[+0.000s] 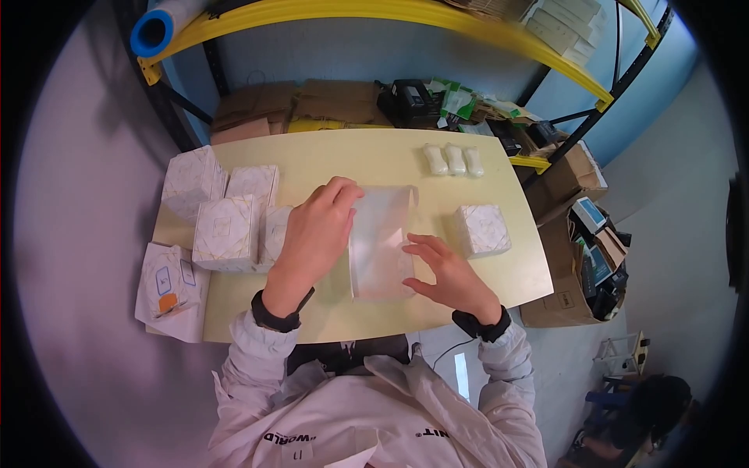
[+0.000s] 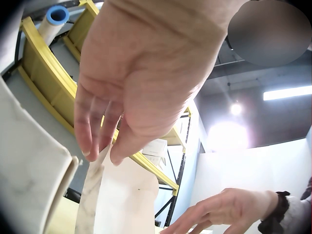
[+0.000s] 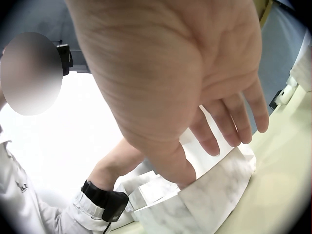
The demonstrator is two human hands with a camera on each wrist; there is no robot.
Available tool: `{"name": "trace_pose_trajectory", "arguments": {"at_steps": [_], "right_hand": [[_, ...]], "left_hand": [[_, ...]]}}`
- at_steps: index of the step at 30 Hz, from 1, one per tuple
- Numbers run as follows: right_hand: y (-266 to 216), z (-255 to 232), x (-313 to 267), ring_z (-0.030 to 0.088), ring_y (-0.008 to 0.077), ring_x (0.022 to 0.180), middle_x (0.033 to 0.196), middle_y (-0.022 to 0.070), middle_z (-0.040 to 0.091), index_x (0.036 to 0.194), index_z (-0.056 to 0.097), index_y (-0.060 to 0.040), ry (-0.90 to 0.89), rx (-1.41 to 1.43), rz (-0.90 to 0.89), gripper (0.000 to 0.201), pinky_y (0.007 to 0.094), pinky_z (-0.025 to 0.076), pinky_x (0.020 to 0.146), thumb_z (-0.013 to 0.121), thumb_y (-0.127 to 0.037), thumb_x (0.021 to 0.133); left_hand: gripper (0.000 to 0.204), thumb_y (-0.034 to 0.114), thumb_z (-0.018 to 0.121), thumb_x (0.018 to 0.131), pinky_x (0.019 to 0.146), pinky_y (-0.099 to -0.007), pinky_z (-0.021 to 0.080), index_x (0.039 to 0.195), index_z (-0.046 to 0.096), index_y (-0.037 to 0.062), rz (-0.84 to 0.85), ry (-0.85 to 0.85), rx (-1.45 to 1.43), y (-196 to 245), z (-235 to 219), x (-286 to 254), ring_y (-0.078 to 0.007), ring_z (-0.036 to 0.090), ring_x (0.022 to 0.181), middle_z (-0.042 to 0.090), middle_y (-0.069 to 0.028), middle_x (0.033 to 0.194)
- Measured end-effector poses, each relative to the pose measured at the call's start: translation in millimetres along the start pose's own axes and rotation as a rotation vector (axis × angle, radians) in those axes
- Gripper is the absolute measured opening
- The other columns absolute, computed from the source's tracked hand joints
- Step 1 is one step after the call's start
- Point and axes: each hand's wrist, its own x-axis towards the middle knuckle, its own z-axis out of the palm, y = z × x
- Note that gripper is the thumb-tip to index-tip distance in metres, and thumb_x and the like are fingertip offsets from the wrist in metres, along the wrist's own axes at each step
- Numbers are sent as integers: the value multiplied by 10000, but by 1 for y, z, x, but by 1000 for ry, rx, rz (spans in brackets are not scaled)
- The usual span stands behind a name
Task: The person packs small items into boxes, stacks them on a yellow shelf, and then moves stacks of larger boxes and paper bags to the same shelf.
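An unfolded-top carton with a plain white inside and marble-patterned outer walls lies on the table before me. My left hand is at its far left corner; in the left wrist view the thumb and fingertips pinch the upper edge of a white flap. My right hand is at the carton's right side with its fingers spread. In the right wrist view, the thumb of that hand touches the top edge of the marbled wall, and the fingers extend loosely beyond it.
Several white boxes with gold lines stand at the table's left, one bearing stickers. Another box stands at right, behind it three white bundles. A yellow-beamed shelf rises behind; a filled cardboard box is beside the table.
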Motion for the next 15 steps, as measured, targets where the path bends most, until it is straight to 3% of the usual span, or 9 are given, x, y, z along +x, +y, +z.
{"name": "trace_pose_trajectory", "arguments": {"at_steps": [3,5,13,15], "right_hand": [[-1,-7,2,606,413,1351,1498,199,613,1373,643,-40,-8,10,58,548,467,533,1110,868,-183,894],[3,-11,4,678,398,1269,1478,163,655,1333,685,-52,59,-59,17,498,446,576,1037,880,-176,892],[0,-38,13,738,384,1089,1254,158,755,1275,725,-45,16,-88,108,411,426,600,931,861,-156,903],[4,-44,19,743,383,1054,1208,157,768,1251,739,-42,11,-99,133,376,422,598,910,853,-154,911]], "left_hand": [[265,-32,708,912,811,-420,610,1161,682,56,35,37,17,-2,1,0,-290,719,1052,687,-59,1173],[268,-36,707,912,814,-420,611,1164,684,54,35,47,20,-2,1,0,-291,721,1049,688,-60,1174],[274,-36,711,917,826,-408,612,1175,689,55,38,67,-1,1,-6,2,-288,725,1051,691,-55,1181],[307,-9,710,941,862,-415,601,1232,696,85,16,45,-30,1,-8,2,-336,724,1051,707,-64,1253]]}}
